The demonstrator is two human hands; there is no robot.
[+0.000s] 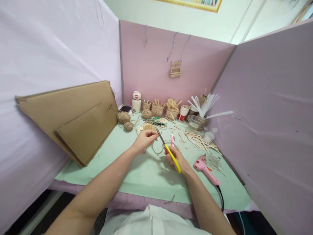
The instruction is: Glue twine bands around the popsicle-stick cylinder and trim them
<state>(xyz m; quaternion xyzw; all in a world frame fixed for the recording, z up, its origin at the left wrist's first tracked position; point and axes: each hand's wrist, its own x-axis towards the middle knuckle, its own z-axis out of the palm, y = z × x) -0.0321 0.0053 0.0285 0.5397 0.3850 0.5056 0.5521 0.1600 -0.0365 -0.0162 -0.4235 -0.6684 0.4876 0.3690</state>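
Scissors [175,162] with yellow handles are gripped in the right hand [176,157], whose fingers curl around them, and their blades slant up and across to just beside the left fingertips. The left hand [144,141] is closed to a narrow pinch of thumb and fingers; what sits between the tips is too small to tell. Loose brown twine [156,153] curves in a loop on the green-covered table [146,179], in the space between both hands. Just beyond the right hand stands a pink-handled tool [172,139], partly hidden by it. To that hand's right lie a pink glue gun [206,170] and, farther off, scattered wooden sticks [199,141]. Beyond the left hand rest twine balls [124,117], with a cardboard sheet [88,114] leaning well to its left.
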